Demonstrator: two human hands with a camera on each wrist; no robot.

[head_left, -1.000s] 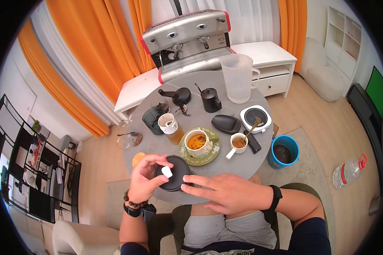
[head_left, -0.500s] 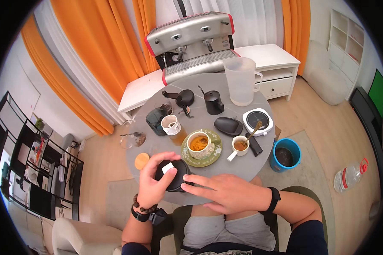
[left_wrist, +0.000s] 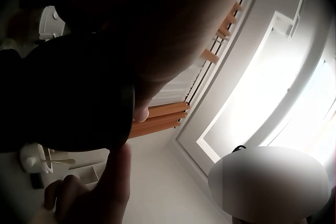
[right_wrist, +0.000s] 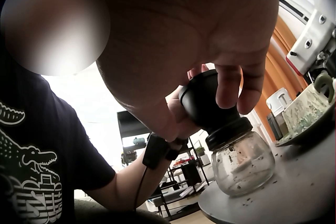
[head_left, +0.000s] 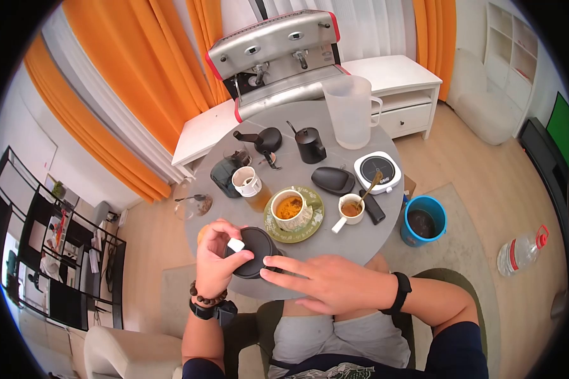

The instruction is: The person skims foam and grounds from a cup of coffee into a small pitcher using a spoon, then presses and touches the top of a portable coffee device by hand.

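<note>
A manual coffee grinder with a round black top stands near the table's front edge. In the right wrist view its clear glass jar has dark specks inside. My left hand grips the black top from the left, thumb lying over the rim. A small white block-like piece sits between that thumb and the fingers, on the top's left side. My right hand reaches in from the right; its extended fingertips touch the rim. In the left wrist view the grinder is a dark shape.
Beyond the hands stands a patterned cup on a green saucer. Around it are a white pitcher with a spoon, a scale, a black kettle, a plastic jug and a crank handle. A blue bucket stands right.
The head view has shifted slightly. My left hand has changed its hold a little on the grinder top; the white piece now lies nearer the left rim. The right fingers stay at the rim.
</note>
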